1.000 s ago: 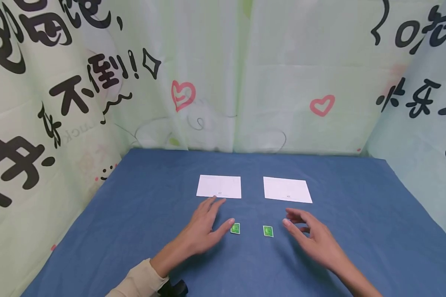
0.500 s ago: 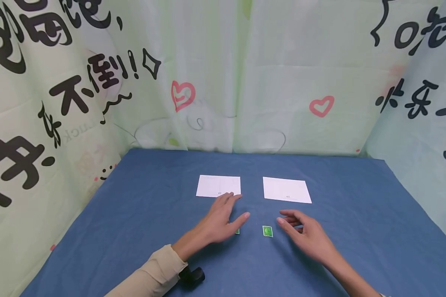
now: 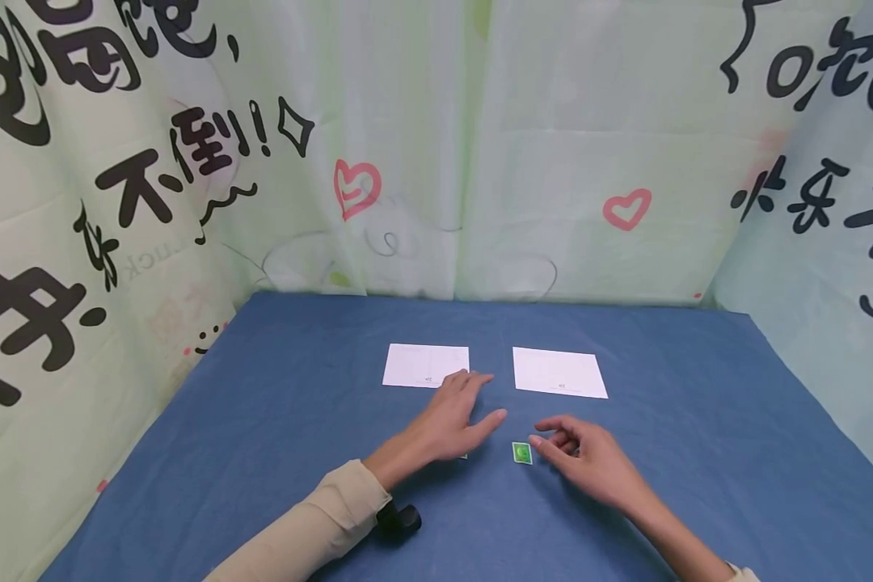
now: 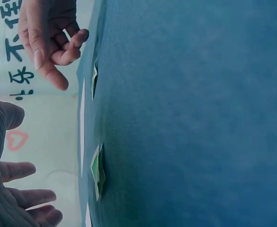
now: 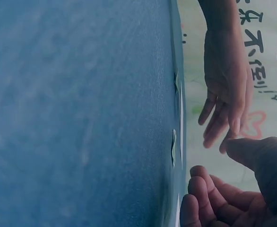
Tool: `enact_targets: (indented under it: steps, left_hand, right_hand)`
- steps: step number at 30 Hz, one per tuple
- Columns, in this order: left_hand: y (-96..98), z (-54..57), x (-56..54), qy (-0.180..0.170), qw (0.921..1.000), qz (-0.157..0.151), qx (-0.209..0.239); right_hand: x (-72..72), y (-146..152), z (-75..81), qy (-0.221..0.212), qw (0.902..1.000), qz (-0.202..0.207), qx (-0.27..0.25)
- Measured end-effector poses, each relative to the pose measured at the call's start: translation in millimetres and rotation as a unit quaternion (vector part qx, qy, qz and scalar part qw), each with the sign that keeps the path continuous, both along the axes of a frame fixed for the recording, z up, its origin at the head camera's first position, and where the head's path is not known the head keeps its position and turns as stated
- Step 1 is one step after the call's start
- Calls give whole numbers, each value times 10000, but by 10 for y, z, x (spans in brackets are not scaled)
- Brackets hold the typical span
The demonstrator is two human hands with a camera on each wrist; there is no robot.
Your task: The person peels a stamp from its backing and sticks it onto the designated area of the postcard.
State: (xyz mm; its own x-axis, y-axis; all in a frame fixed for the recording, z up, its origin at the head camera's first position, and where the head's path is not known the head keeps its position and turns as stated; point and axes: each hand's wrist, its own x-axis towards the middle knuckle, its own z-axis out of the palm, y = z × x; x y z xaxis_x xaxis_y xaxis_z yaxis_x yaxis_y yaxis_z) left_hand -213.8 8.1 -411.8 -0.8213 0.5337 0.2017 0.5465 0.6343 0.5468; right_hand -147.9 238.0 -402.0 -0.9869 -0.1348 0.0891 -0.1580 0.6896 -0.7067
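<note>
My left hand (image 3: 447,424) hovers above the blue cloth with its fingers extended and thumb spread, holding nothing. Beneath it, a small green stamp-like paper (image 4: 98,175) is mostly hidden in the head view; the left wrist view shows it slightly bent on the cloth. A second green, white-edged stamp-like paper (image 3: 522,453) lies to the right. Close to this one, at its right, is my right hand (image 3: 585,457), fingers loosely bent and nothing in them. The right wrist view shows its thumb and fingertips (image 5: 198,184) apart, above the cloth.
Two white paper rectangles (image 3: 560,373) lie side by side farther back, the left one (image 3: 418,365) partly covered by my left fingertips. A blue cloth (image 3: 298,404) covers the table. Printed curtains (image 3: 538,162) enclose its back and sides.
My left hand has moved right, now covering most of the left green paper. My right hand has shifted left, closer to the right green paper. The papers stay in place.
</note>
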Motion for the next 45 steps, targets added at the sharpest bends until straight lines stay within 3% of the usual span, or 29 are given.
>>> enact_targets:
  steps: [6, 13, 26, 45]
  left_hand:
    - [116, 23, -92, 170, 9997, -108, -111]
    - [246, 22, -193, 95, 9993, -114, -345]
    - [466, 5, -408, 72, 9972, -104, -742]
    - [663, -50, -568, -48, 9920, 32, -1262]
  right_hand:
    - [-41, -5, 1, -228, 9996, 142, 71]
    - [-102, 14, -33, -206, 9992, 331, 85]
    - [-162, -3, -50, -319, 9988, 275, 237]
    - [-208, -15, -60, -514, 9979, 316, 236]
